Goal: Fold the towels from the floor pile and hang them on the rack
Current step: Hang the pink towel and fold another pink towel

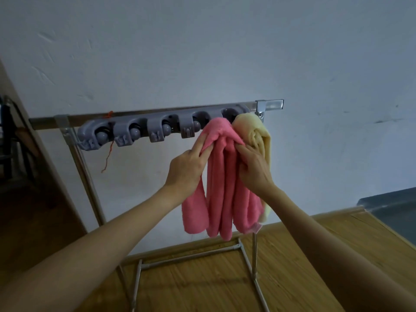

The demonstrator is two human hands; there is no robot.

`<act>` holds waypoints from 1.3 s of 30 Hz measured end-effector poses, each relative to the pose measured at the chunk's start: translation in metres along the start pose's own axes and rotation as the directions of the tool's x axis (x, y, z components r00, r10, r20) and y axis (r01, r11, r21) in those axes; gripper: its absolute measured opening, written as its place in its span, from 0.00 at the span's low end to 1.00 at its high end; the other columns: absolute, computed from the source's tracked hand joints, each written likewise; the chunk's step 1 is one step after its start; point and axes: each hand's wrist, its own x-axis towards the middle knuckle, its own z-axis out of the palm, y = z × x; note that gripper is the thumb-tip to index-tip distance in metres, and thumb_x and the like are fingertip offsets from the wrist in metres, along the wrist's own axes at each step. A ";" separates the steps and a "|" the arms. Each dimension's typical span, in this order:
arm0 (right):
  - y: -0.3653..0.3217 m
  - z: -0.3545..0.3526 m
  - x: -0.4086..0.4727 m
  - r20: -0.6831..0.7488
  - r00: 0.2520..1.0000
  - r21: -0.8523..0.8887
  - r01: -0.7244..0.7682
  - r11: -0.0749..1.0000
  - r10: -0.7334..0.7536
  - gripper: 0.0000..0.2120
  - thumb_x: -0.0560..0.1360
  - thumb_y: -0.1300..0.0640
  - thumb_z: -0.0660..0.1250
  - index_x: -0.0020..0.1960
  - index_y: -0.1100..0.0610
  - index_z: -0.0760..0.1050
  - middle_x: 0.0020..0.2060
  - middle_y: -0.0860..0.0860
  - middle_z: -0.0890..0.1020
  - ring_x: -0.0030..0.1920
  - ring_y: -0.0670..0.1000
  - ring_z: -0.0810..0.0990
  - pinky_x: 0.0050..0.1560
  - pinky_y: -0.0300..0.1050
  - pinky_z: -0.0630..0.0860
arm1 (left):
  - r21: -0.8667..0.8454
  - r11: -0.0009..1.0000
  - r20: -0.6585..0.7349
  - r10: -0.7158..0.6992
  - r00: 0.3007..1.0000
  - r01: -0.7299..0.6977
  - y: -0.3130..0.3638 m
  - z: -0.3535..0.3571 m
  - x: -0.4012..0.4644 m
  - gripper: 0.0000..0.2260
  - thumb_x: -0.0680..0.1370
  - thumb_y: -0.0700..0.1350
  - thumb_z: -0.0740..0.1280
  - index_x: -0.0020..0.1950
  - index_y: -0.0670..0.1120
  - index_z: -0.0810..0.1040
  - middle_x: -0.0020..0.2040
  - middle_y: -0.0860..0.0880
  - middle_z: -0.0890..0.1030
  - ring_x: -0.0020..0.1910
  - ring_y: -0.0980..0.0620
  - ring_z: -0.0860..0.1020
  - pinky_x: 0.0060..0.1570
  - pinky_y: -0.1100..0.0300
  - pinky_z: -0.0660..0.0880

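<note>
A pink towel [221, 188] hangs in long folds from the grey clip holder [135, 131] on the metal rack [48, 120], near its right end. A pale yellow towel [258, 131] hangs right beside it, partly behind the pink one. My left hand [188, 167] pinches the pink towel's upper left edge. At the upper right fold of the same towel, my right hand [254, 163] grips the cloth, touching the yellow towel. The floor pile is out of view.
The rack stands against a white wall, its legs and base bars [191, 255] on the wooden floor. Several grey clips to the left hold nothing. An orange thread [108, 154] dangles from the rail. A dark surface [394, 208] sits at the right; a doorway lies left.
</note>
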 end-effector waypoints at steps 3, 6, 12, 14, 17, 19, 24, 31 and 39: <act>0.002 0.003 -0.002 -0.002 0.996 0.204 -0.091 0.975 0.093 0.27 0.65 0.74 0.57 0.61 0.59 0.76 0.49 0.46 0.77 0.55 0.46 0.73 0.66 0.57 0.67 | -0.103 0.995 -0.029 -0.015 0.999 0.012 0.001 0.014 -0.016 0.37 0.67 0.26 0.61 0.75 0.45 0.63 0.74 0.43 0.64 0.38 0.44 0.75 0.27 0.55 0.74; 0.002 0.008 -0.007 0.019 0.994 0.234 -0.110 0.966 0.108 0.29 0.66 0.71 0.57 0.65 0.56 0.73 0.56 0.47 0.77 0.63 0.53 0.73 0.70 0.59 0.64 | -0.251 0.968 -0.079 -0.032 0.996 0.011 0.004 0.023 -0.030 0.36 0.73 0.29 0.59 0.78 0.49 0.54 0.75 0.46 0.62 0.47 0.46 0.75 0.34 0.56 0.77; 0.014 0.031 -0.021 -0.029 0.995 0.101 -0.095 0.990 0.099 0.26 0.74 0.60 0.55 0.72 0.48 0.62 0.68 0.53 0.72 0.71 0.61 0.66 0.67 0.63 0.67 | -0.559 0.763 -0.031 -0.410 0.912 0.324 0.016 0.049 -0.053 0.38 0.75 0.39 0.68 0.78 0.49 0.48 0.70 0.47 0.69 0.41 0.56 0.78 0.34 0.67 0.75; 0.015 0.033 -0.027 -0.076 0.994 0.070 -0.069 0.995 0.074 0.29 0.75 0.62 0.58 0.73 0.47 0.57 0.70 0.53 0.69 0.71 0.59 0.66 0.64 0.59 0.71 | -0.510 0.736 0.088 -0.470 0.878 0.445 0.015 0.060 -0.059 0.34 0.74 0.44 0.70 0.76 0.45 0.57 0.67 0.47 0.73 0.48 0.52 0.79 0.39 0.63 0.73; 0.008 0.033 -0.042 -0.107 0.991 0.068 -0.071 0.995 0.078 0.36 0.72 0.65 0.63 0.74 0.47 0.51 0.71 0.52 0.65 0.65 0.53 0.71 0.49 0.45 0.77 | -0.398 0.741 0.226 -0.493 0.840 0.541 0.013 0.074 -0.069 0.11 0.75 0.46 0.68 0.56 0.44 0.77 0.46 0.49 0.81 0.43 0.45 0.81 0.35 0.61 0.71; 0.006 0.037 -0.053 -0.103 0.982 0.099 -0.149 0.984 0.160 0.34 0.71 0.64 0.64 0.72 0.51 0.53 0.67 0.51 0.67 0.55 0.51 0.75 0.43 0.47 0.78 | -0.396 0.723 0.297 -0.482 0.824 0.566 0.013 0.082 -0.076 0.09 0.76 0.42 0.65 0.35 0.47 0.73 0.31 0.52 0.75 0.33 0.44 0.78 0.27 0.61 0.65; 0.010 0.037 -0.079 -0.057 0.916 -0.001 -0.399 0.917 0.398 0.09 0.72 0.64 0.61 0.52 0.62 0.69 0.48 0.53 0.70 0.41 0.53 0.72 0.44 0.54 0.77 | -0.553 0.575 0.379 -0.471 0.797 0.603 0.030 0.088 -0.087 0.03 0.76 0.40 0.65 0.49 0.46 0.74 0.33 0.56 0.75 0.34 0.51 0.78 0.26 0.70 0.68; 0.007 0.021 -0.098 -0.073 0.923 0.026 -0.377 0.926 0.378 0.03 0.76 0.61 0.58 0.48 0.59 0.65 0.47 0.52 0.70 0.37 0.49 0.70 0.38 0.46 0.68 | -0.550 0.519 0.295 -0.612 0.734 0.654 0.081 0.092 -0.070 0.32 0.67 0.64 0.71 0.64 0.46 0.69 0.46 0.54 0.79 0.38 0.54 0.76 0.38 0.61 0.74; -0.003 0.032 -0.112 0.009 0.940 0.127 -0.340 0.932 0.342 0.09 0.75 0.70 0.51 0.49 0.57 0.61 0.34 0.51 0.73 0.29 0.50 0.72 0.26 0.42 0.65 | -0.418 0.640 0.155 -0.649 0.745 0.644 0.044 0.093 -0.071 0.12 0.75 0.48 0.67 0.50 0.39 0.77 0.43 0.44 0.82 0.41 0.42 0.81 0.34 0.58 0.69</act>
